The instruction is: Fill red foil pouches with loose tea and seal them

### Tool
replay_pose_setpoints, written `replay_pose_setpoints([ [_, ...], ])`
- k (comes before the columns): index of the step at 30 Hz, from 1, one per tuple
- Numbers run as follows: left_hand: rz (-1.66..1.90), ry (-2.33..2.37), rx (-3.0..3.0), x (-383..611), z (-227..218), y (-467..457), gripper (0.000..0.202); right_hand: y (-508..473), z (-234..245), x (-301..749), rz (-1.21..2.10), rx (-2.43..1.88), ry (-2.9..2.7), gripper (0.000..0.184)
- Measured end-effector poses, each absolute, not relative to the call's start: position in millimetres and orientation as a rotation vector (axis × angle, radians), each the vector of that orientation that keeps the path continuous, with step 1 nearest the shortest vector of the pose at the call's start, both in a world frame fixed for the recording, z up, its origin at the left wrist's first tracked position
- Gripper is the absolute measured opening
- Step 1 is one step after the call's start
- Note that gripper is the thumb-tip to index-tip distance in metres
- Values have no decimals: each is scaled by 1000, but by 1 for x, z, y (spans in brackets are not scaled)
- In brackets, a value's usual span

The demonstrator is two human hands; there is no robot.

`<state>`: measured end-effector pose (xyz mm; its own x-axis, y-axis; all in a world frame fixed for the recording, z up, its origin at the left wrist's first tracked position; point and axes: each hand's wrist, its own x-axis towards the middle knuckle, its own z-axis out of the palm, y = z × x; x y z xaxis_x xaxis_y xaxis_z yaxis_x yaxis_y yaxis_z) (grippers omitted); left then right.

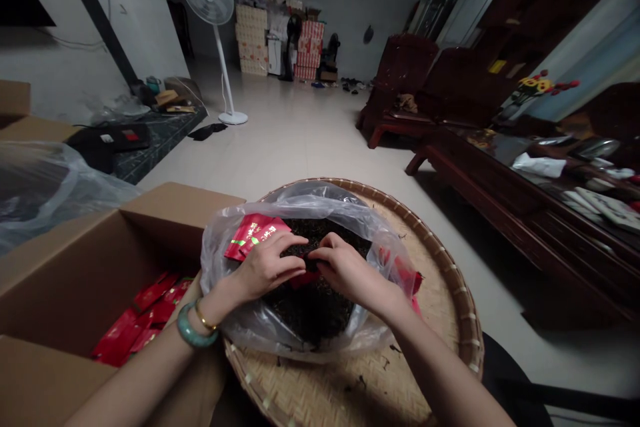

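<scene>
A clear plastic bag (220, 230) lies spread wide, full of dark, dry loose tea leaves (320, 313). My left hand (267, 263) is over the leaves, thumb and forefinger apart in a curve, with nothing clearly held between them. Facing it, my right hand (345, 270) pinches a small dark clump of tea leaves (312, 265) at its fingertips. Just beneath the fingertips shows part of a red packet (304, 279), mostly hidden by my hands. Flat red packets (255, 233) with gold lettering rest on the bag's left side, beside my left hand.
Under the bag is a round woven bamboo tray (450, 280) with stray leaves on it. An open cardboard box (60, 273) at left contains several red packets (145, 317). Beyond are a white standing fan (220, 60), stacked cartons (253, 33) and a dark wooden table (480, 193).
</scene>
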<state>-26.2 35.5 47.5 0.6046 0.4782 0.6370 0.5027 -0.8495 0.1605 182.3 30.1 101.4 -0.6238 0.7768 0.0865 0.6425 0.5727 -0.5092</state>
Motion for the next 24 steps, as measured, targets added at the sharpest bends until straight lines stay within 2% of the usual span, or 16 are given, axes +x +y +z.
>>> replay_pose_setpoints([
  [3, -1124, -841, -2776, -23, 45, 36, 12, 30, 99, 178, 548, -1225, -2532, 25],
  [5, -1159, -846, -2774, -22, 44, 36, 12, 32, 97, 177, 523, -1232, -2498, 28],
  [14, -1198, -828, -2751, -23, 46, 37, 11, 34, 98, 186, 703, -1101, -2263, 37],
  [24, -1299, -843, -2716, -19, 53, 31, 9, 33, 94, 188, 760, -1049, -1941, 24],
])
